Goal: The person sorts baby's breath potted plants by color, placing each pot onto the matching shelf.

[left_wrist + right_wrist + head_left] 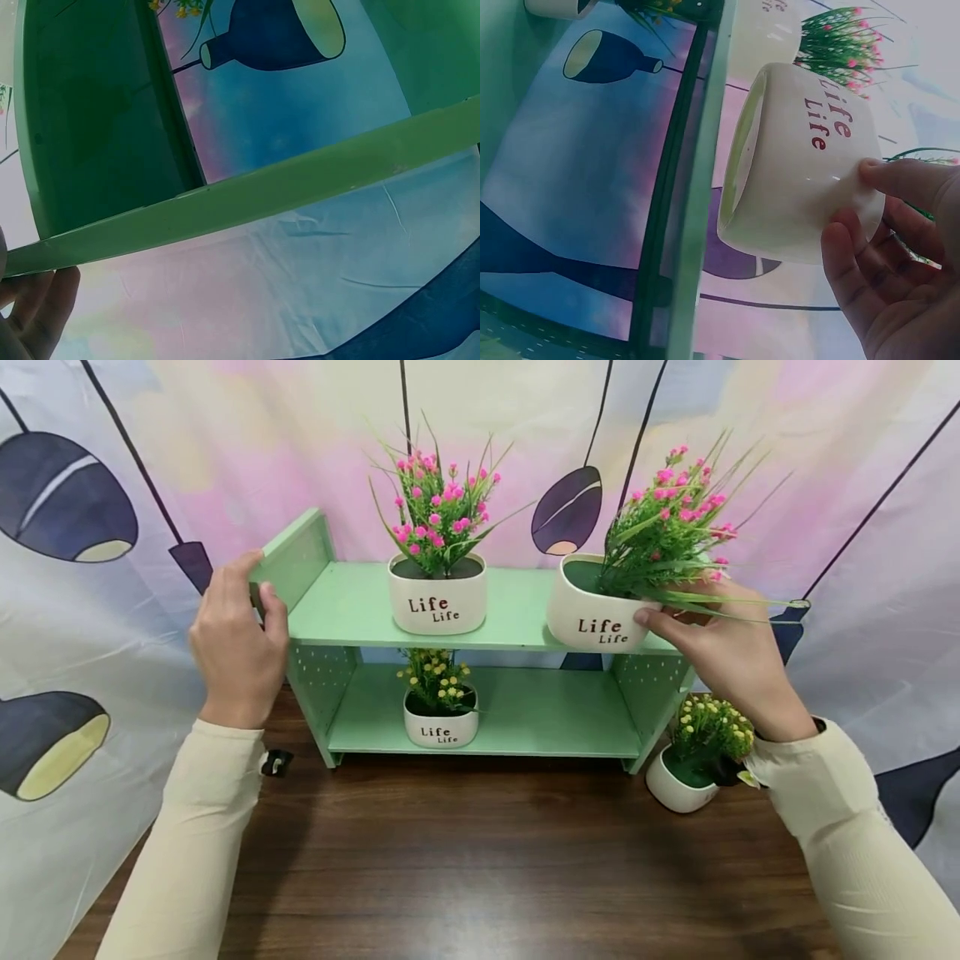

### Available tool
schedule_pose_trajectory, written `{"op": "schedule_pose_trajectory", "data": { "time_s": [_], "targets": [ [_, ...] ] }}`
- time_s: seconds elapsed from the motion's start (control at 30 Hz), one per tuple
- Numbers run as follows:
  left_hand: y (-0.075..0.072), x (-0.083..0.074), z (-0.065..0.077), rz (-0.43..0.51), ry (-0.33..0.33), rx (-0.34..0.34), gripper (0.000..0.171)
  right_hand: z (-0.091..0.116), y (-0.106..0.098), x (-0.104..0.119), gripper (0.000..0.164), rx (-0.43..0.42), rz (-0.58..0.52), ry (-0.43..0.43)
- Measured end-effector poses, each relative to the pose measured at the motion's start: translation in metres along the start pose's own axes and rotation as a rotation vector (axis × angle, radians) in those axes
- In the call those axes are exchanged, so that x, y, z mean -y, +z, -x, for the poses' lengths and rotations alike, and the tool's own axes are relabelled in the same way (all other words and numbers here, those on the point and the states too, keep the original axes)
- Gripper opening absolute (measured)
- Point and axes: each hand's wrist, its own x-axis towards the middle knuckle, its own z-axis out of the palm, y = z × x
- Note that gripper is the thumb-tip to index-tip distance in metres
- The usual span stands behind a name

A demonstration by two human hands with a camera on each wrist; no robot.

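With thumb and fingers at its side wall, my right hand (738, 643) grips a white "Life Life" flowerpot (592, 614) of artificial pink flowers. The pot overlaps the right end of the green shelf's top board (345, 610) and leans slightly. In the right wrist view, its underside tilts toward the camera, by the shelf's edge. My left hand (240, 647) holds the left side panel (300, 560), thumb on the near side; fingertips (64, 300) show under its edge in the left wrist view. A matching pink-flowered pot (438, 602) stands upright mid-board.
On the lower shelf board (555, 710) stands a smaller white pot (441, 731) with yellow flowers. Another yellow-flowered pot (678, 789) sits on the brown wooden surface (480, 860), right of the shelf, beneath my right wrist. A patterned curtain (262, 443) hangs close behind.
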Motion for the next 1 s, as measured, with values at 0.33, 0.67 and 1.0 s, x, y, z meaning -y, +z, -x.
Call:
{"op": "schedule_pose_trajectory", "data": {
  "time_s": [0.33, 0.67, 1.0],
  "targets": [
    [0.006, 0.004, -0.001, -0.001, -0.018, -0.019, 0.033, -0.024, 0.02, -0.005, 0.036, 0.02, 0.002, 0.004],
    [0.001, 0.001, -0.002, 0.006, 0.0, -0.023, 0.035, -0.031, 0.029, -0.007, 0.036, 0.007, 0.035, -0.006],
    [0.003, 0.002, 0.001, 0.005, -0.011, -0.02, 0.035, -0.03, 0.035, -0.011, 0.029, -0.039, 0.009, -0.035]
  ]
}}
